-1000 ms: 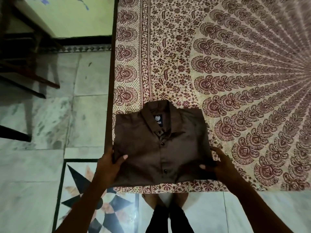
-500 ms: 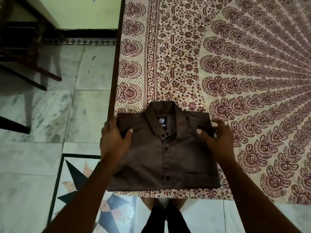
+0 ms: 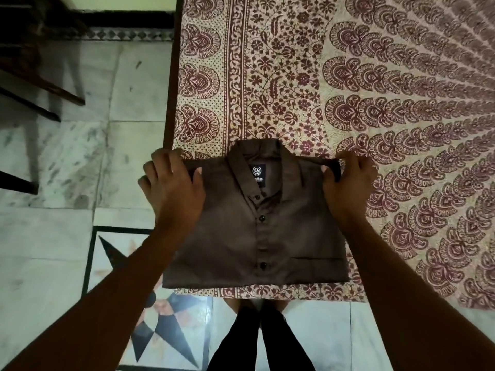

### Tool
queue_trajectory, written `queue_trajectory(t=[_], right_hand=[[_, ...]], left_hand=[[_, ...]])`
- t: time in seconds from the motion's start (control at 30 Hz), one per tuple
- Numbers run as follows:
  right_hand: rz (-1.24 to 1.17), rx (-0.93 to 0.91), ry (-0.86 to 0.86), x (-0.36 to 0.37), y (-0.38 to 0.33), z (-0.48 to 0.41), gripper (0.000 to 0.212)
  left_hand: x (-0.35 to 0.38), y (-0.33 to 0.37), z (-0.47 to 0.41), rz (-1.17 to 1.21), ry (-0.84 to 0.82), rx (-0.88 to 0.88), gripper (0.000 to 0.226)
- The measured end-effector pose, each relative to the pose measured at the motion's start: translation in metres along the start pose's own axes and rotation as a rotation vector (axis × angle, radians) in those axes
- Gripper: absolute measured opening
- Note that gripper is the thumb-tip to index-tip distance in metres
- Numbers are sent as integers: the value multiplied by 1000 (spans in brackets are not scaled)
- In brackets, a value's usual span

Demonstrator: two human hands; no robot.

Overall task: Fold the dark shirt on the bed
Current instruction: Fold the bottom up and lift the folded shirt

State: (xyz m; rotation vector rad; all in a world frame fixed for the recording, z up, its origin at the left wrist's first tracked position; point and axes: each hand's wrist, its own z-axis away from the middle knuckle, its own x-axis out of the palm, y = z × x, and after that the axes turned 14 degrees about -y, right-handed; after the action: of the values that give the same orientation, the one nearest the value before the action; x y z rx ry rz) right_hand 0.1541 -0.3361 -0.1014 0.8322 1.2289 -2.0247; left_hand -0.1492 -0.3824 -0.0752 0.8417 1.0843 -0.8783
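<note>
Two arms reach out over the folded dark shirt (image 3: 257, 226) at the near corner of the bed (image 3: 401, 103), with the left hand (image 3: 171, 183) and the right hand (image 3: 345, 183) each holding a top corner, thumb on top and fingers curled over the edge.

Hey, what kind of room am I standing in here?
Probably a home bedroom: a bed under a printed sheet, a folded shirt on it, and a marble floor beside it.
</note>
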Motion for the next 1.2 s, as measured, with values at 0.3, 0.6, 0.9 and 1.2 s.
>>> queue_trajectory(t=[0.3, 0.6, 0.9, 1.2], right_hand=[[557, -417, -283, 52, 52, 132, 84], [513, -194, -63, 30, 48, 89, 74], [519, -248, -213, 30, 55, 14, 65], [518, -435, -256, 55, 53, 159, 80]], left_hand=[[67, -25, 91, -119, -257, 184, 79], [63, -15, 80, -13, -117, 179, 77], [69, -16, 21, -47, -170, 197, 73], [77, -13, 143, -50, -151, 139, 72]])
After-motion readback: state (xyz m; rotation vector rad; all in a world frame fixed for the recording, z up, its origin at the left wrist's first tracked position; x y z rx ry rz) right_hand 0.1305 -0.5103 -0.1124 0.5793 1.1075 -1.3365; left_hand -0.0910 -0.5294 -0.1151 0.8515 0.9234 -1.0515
